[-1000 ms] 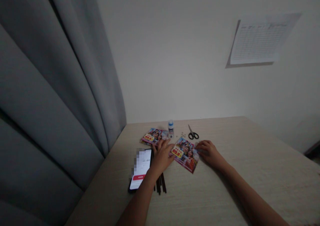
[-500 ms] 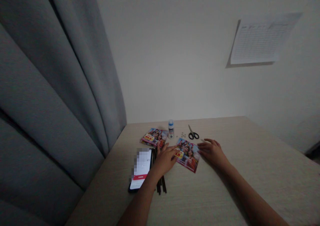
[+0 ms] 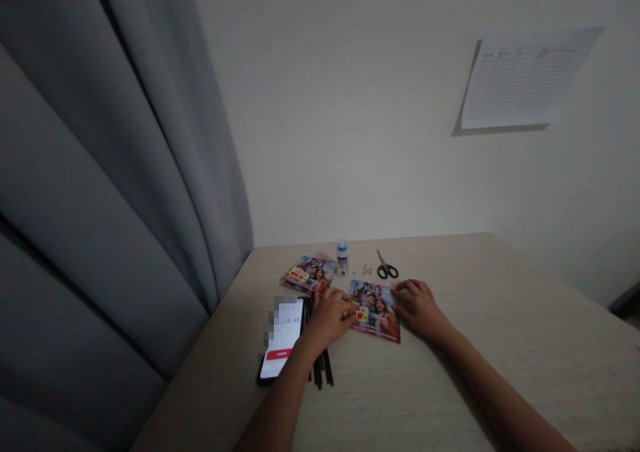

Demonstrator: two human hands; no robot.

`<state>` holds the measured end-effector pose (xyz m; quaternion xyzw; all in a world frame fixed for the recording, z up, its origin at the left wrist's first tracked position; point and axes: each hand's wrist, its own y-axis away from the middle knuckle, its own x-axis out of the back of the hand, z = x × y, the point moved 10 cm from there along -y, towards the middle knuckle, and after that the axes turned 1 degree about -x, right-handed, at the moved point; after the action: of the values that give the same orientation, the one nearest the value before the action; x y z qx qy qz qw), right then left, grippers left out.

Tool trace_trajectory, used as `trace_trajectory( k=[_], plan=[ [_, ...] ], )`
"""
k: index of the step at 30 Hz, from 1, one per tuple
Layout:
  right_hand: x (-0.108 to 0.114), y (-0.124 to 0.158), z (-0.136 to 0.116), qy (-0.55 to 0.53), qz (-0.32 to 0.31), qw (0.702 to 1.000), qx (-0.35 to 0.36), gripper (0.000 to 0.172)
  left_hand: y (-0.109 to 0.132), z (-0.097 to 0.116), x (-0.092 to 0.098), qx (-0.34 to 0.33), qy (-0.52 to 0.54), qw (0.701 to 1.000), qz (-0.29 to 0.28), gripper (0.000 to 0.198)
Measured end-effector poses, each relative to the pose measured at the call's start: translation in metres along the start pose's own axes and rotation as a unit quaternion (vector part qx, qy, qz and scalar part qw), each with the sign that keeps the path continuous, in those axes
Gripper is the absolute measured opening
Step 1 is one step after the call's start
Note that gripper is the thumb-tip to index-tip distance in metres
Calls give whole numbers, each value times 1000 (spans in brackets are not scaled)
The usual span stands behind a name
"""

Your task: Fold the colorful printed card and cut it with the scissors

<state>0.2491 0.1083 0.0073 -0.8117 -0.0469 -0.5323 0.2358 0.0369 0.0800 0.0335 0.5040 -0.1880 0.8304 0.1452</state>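
A colourful printed card (image 3: 376, 311) lies flat on the pale wooden table (image 3: 450, 385), squared to the table edge. My left hand (image 3: 327, 316) rests on its left edge with fingers curled down on it. On the card's right edge lies my right hand (image 3: 419, 307), fingers bent and pressing the paper. A second printed card (image 3: 309, 273) sits behind, to the left. Several dark sticks (image 3: 320, 367) lie under my left wrist.
A lit phone (image 3: 281, 338) lies left of my left arm. A small white glue bottle (image 3: 342, 257), black scissors (image 3: 386, 267) and tiny beads (image 3: 367, 269) sit near the wall. Grey curtain (image 3: 100, 192) hangs at left; a paper sheet (image 3: 520, 79) hangs on the wall.
The near card has been turned from a slanted position to lie square. Both hands shifted with it and now sit on its left and right edges.
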Motion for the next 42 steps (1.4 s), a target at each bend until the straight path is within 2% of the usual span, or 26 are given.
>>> trace_trajectory(
  k=[8,16,24,31,37,42],
  plan=[
    [-14,2,-2,-12,-48,999,-12,44,-2,-1,-6,2,13,1000,-23,33],
    [-14,0,-2,11,-22,1000,9,41,-2,-8,-21,-19,12,999,-34,37],
    [-2,-1,-7,-1,8,1000,18,31,1,-1,-8,-7,-24,999,-23,36],
    [1,1,-16,-41,-24,999,15,30,1,2,-1,-4,-49,999,-6,37],
    [1,2,-22,-63,-39,995,62,33,0,3,-1,-9,-42,999,-8,41],
    [3,2,-22,-63,-25,995,75,30,1,1,-4,-17,-20,1000,-5,41]
  ],
)
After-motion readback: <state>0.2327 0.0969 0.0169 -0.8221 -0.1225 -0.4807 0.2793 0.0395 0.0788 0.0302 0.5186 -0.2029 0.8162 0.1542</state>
